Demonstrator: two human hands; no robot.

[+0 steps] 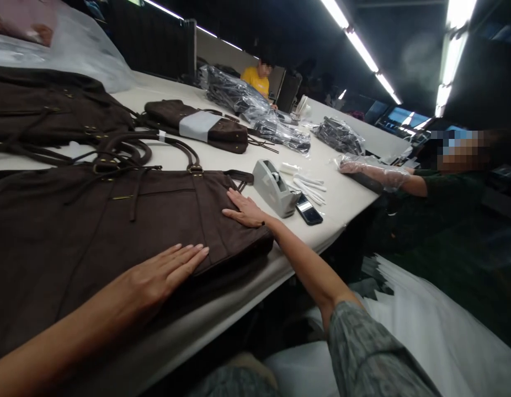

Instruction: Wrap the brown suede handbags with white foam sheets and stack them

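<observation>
A large dark brown bag (156,212) lies flat on the white table (338,207), its handles toward the far side. My left hand (160,275) rests palm down on the bag near its front edge, fingers stretched out and holding nothing. Farther right, my right hand (245,210) lies on the bag's right end with its fingers spread. Just beyond that hand stands a grey tape dispenser (274,188), with a black phone (309,209) and several white strips (309,187) beside it.
More brown bags (216,131) lie across the table. Bags in clear plastic (239,96) are farther back. A person in yellow (255,80) is at the far side; another person's plastic-covered arm (375,173) reaches in from the right. White sheets (429,325) are at lower right.
</observation>
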